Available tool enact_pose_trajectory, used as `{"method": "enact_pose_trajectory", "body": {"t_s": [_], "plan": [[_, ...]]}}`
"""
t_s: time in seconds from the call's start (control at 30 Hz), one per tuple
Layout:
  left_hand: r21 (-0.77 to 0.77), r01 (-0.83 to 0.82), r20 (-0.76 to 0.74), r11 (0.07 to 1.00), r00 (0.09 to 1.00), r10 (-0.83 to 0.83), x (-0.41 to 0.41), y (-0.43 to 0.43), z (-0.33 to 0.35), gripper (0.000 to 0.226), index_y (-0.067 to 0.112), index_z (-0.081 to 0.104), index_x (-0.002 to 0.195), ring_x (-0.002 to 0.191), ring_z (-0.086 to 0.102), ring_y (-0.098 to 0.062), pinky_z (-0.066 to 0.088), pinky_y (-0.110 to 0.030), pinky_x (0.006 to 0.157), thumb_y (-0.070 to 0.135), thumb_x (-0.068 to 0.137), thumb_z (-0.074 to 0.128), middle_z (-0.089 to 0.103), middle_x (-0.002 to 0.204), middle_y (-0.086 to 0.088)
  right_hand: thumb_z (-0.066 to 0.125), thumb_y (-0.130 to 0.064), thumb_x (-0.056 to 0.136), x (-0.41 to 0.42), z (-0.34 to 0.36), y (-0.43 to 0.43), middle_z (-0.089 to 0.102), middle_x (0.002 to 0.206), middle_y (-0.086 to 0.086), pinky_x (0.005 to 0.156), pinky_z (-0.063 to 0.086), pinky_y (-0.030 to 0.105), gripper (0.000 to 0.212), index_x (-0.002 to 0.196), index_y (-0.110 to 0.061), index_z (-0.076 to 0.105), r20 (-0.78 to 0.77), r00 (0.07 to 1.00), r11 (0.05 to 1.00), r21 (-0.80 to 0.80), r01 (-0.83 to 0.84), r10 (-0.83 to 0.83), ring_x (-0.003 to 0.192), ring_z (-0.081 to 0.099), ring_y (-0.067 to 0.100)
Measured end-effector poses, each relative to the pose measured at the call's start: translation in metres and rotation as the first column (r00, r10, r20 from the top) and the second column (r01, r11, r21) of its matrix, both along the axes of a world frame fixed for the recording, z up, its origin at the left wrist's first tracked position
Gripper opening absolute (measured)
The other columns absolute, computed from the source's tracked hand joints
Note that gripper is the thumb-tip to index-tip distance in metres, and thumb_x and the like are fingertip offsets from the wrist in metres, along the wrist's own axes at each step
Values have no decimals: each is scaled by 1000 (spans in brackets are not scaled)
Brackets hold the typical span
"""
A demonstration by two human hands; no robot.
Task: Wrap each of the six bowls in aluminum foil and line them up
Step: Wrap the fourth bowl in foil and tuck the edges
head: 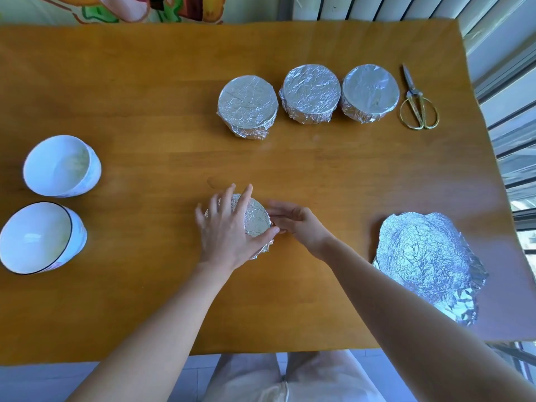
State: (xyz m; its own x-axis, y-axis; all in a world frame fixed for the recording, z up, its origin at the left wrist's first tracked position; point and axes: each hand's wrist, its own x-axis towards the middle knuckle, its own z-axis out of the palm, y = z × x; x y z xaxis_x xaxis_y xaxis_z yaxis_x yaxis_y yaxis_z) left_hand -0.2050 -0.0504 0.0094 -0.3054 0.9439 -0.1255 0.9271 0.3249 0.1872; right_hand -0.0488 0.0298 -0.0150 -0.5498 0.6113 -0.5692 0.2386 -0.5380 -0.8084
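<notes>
1. The step in hand looked like the fourth wrap. The foil-covered bowl sat on the table, under the left hand and touching the right hand.
2. The left hand lay flat on the bowl's top with its fingers spread straight, pressing and not gripping. The right hand's fingertips met the foil at the bowl's right side. Whether they pinched it or only pushed could not be told.
3. Three wrapped bowls stood in a row well beyond the hands. Two bare bowls waited well left of the left hand, and spare foil lay right of the right arm.
4. The next move probably called for smoothing the loose foil down the side, then carrying the bowl up to the row's left end.
5. The bowl was round, so it had no long axis across the table. Its flat foil face pointed upward.
</notes>
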Motion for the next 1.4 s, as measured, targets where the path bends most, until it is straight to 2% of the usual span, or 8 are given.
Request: {"method": "enact_pose_trajectory", "body": {"t_s": [0.17,0.33,0.47,0.67,0.87,1.03,1.23,1.4], "plan": [[4,47,-29,999,998,-47,-7,-7,5,106,36,9,158,150,18,-34,7,-71,113,96,71,19,16,165,-3,61,4,91,9,-3,-7,69,117,12,76,50,17,31,120,-9,65,53,997,997,60,55,-58,87,62,11],[-20,105,-35,994,994,-105,-3,-16,-2,100,39,17,156,149,18,-38,21,-67,111,91,73,31,15,165,-2,67,-6,91,4,-2,-10,72,87,0,71,49,18,11,99,-8,74,94,993,994,94,61,-70,73,61,6],[2,90,-46,996,995,-90,-2,-15,-5,97,38,24,155,145,24,-37,31,-59,104,87,73,38,21,163,-3,63,-3,93,-2,-1,-12,66,76,10,56,46,21,12,101,2,72,87,990,993,48,110,-114,59,57,11],[1,79,-58,997,995,-79,-1,-15,-7,96,40,22,154,143,27,-35,32,-55,101,87,72,40,22,163,-1,59,-4,96,-7,4,-12,62,54,-4,38,30,15,16,102,7,69,167,981,994,-29,108,-102,39,49,2],[-10,81,-73,997,994,-82,-1,-15,-7,96,40,20,155,142,27,-35,33,-54,101,87,73,35,20,163,0,59,-5,93,-14,14,6,66,56,-5,35,27,16,13,87,-7,69,309,950,986,-166,9,44,39,51,5],[-17,86,-72,996,994,-87,-1,-15,-7,96,39,20,155,142,28,-35,35,-54,99,88,74,32,21,163,-1,65,-9,87,-18,17,-2,66,66,2,35,28,16,6,82,-7,69,393,917,986,-117,122,-67,38,44,7],[7,75,-62,997,995,-75,-1,-15,-7,95,39,25,154,140,31,-35,35,-53,97,88,73,33,25,162,-1,62,-7,87,-20,22,-8,58,54,0,39,31,16,24,64,-12,66,403,911,993,-42,110,-83,46,45,10],[-11,37,-37,999,999,-37,1,-15,-7,95,40,23,154,141,28,-34,32,-53,98,86,71,33,21,162,1,61,-12,91,-12,25,-16,53,60,0,42,28,19,16,79,-9,71,271,950,959,-185,213,-159,48,39,11]]}}
